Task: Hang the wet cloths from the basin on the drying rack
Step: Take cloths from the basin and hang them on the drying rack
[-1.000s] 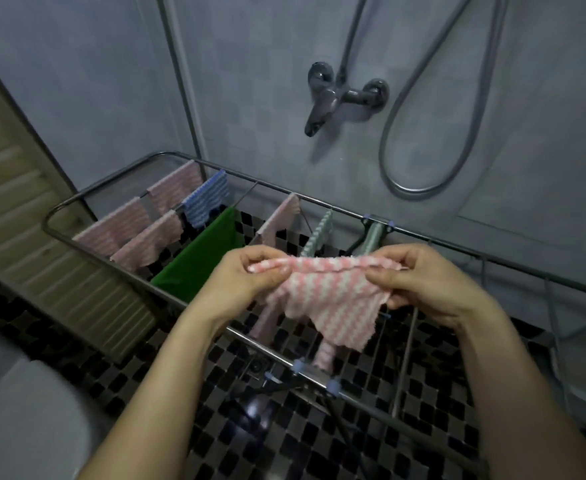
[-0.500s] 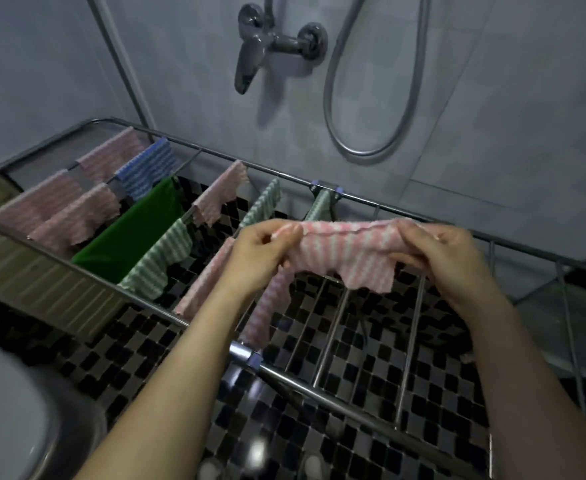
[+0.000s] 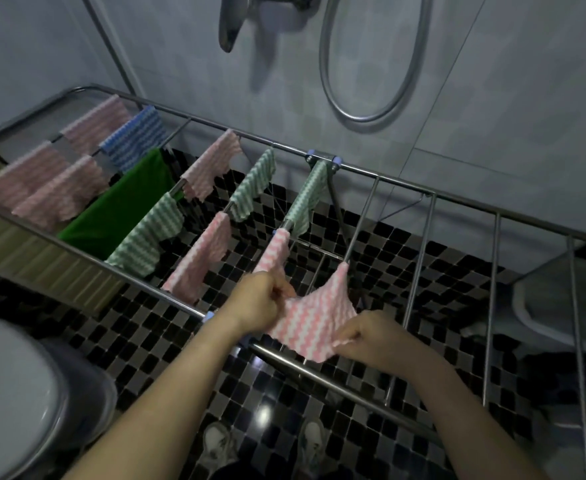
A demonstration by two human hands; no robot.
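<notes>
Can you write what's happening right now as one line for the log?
step: hanging | left hand: pinches pink cloth | right hand: pinches same cloth | cloth: lying over a rail of rack

Dim in here, cold blue-grey cast over everything. Light seems to come from the upper left: tap (image 3: 230, 26) throws a soft shadow down and to the right on the wall (image 3: 492, 81). Hose (image 3: 371, 115) gleams along its curve. One small white glare spot on the floor (image 3: 263, 415), bottom centre, plus a thin sheen along the rack (image 3: 405, 181) rails. Lower right corner v. dark, detail lost. Centre fairly sharp, stripes on the cloth (image 3: 308, 323) readable. Edges soft: basin (image 3: 87, 403) at lower left smeared, bottom edge blurry, some grain. Wide-angle lens bends things: rails bow, wall lines lean twd the frame sides.
</notes>
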